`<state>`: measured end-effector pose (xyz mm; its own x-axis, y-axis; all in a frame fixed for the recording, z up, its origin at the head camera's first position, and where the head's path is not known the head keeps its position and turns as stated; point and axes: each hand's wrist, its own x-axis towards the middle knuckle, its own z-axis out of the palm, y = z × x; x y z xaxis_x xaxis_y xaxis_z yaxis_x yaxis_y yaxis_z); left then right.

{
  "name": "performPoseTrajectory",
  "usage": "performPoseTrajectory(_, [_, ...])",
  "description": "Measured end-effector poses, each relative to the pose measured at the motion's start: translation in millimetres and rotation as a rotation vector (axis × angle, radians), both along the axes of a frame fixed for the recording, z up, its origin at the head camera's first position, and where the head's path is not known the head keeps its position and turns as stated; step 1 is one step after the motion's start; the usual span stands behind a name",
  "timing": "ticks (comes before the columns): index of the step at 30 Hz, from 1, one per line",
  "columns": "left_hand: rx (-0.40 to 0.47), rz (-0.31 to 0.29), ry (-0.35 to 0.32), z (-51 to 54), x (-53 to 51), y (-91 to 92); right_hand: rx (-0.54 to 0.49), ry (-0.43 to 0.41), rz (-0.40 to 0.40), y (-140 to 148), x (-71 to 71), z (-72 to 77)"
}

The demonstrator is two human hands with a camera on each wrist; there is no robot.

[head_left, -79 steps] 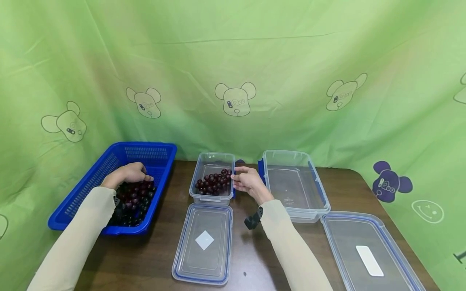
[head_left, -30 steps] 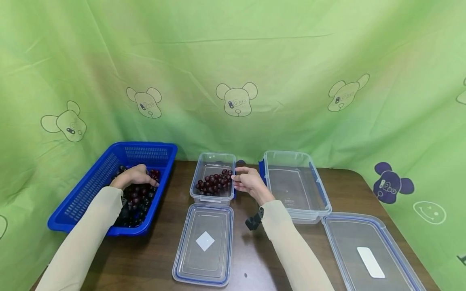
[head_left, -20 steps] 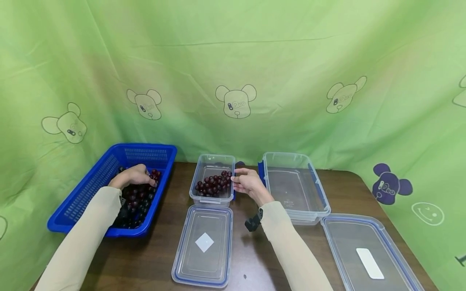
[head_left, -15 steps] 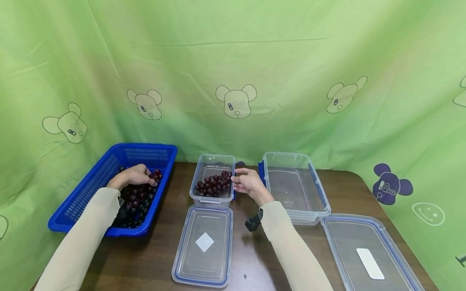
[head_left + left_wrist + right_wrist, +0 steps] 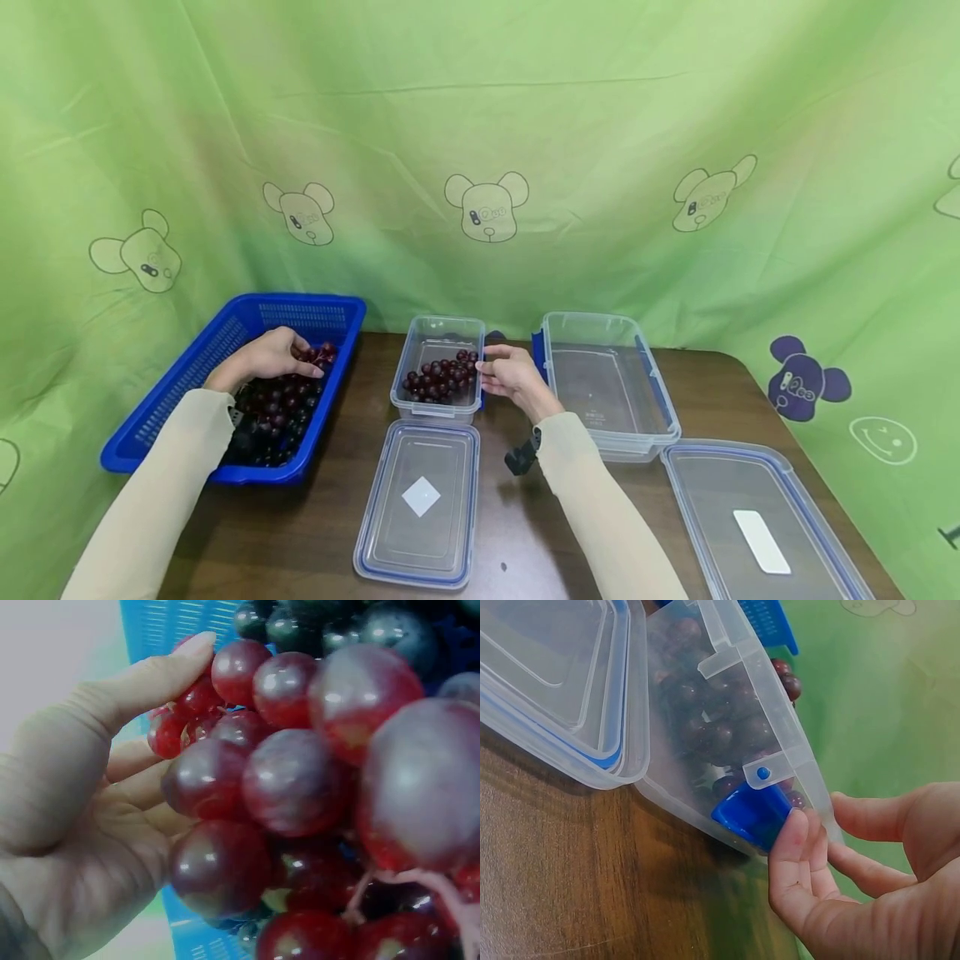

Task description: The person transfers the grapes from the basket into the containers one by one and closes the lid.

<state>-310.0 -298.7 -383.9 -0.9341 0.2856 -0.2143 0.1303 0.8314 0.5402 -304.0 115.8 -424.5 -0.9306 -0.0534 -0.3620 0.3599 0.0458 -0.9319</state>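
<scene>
My left hand (image 5: 268, 354) is inside the blue basket (image 5: 163, 408), curled round a bunch of red grapes (image 5: 296, 776). In the left wrist view its thumb lies along the top grapes, and the other fingers go behind the bunch, partly hidden. Dark grapes (image 5: 296, 628) lie beyond it in the basket. My right hand (image 5: 517, 379) holds the right side wall of the small clear food container (image 5: 437, 412), thumb at the rim and fingers by a blue latch (image 5: 756, 816). A bunch of dark red grapes (image 5: 441, 379) lies inside that container.
A larger clear container (image 5: 600, 392) with blue latches stands to the right. The small lid (image 5: 422, 533) lies in front of the small container, and the large lid (image 5: 757, 475) lies at the right front. A green curtain (image 5: 480, 100) hangs right behind the table.
My left hand has shifted right and down within the basket, then slightly back to the left, its fingers spreading a little round the red grapes. The right hand keeps its place on the container.
</scene>
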Motion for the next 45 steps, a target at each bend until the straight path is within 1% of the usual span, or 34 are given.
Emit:
performPoseTrajectory(4, [-0.007,0.005,0.039,5.5,0.7,-3.4,0.014,0.003,-0.002,-2,0.4,1.7])
performPoseTrajectory(6, [-0.001,0.017,0.057,6.7,1.6,-4.6,0.022,0.002,-0.005,-1,-0.7,1.7])
performPoseTrajectory(8, [0.008,0.033,0.088,6.9,3.2,-5.4,0.027,0.001,-0.004,0,-2.7,0.6])
performPoseTrajectory(12, [0.049,0.068,0.137,7.0,8.5,-8.0,0.032,0.001,0.002,0,-3.8,-0.8])
performPoseTrajectory(15, [0.08,0.102,0.156,9.0,12.7,-10.1,0.035,-0.004,0.01,0,-3.1,-1.7])
performPoseTrajectory(20, [0.114,0.142,0.204,15.4,13.4,-11.6,0.032,-0.007,0.012,1,-3.5,-1.8])
performPoseTrajectory(24, [0.153,0.163,0.22,17.8,13.1,-12.6,0.028,-0.006,0.008,2,-3.4,-2.0])
performPoseTrajectory(30, [0.234,0.196,0.259,22.2,16.4,-14.5,0.029,-0.004,0.013,1,-2.4,-2.0])
performPoseTrajectory(37, [0.313,0.244,0.312,37.0,19.6,-14.7,0.033,-0.001,0.023,0,-1.3,-4.2])
performPoseTrajectory(41, [0.366,0.28,0.355,48.7,17.0,-9.9,0.032,0.004,0.018,0,-1.3,-2.8])
performPoseTrajectory(45, [0.394,0.317,0.388,61.0,14.3,-1.9,0.022,0.006,0.016,0,-1.9,-1.4])
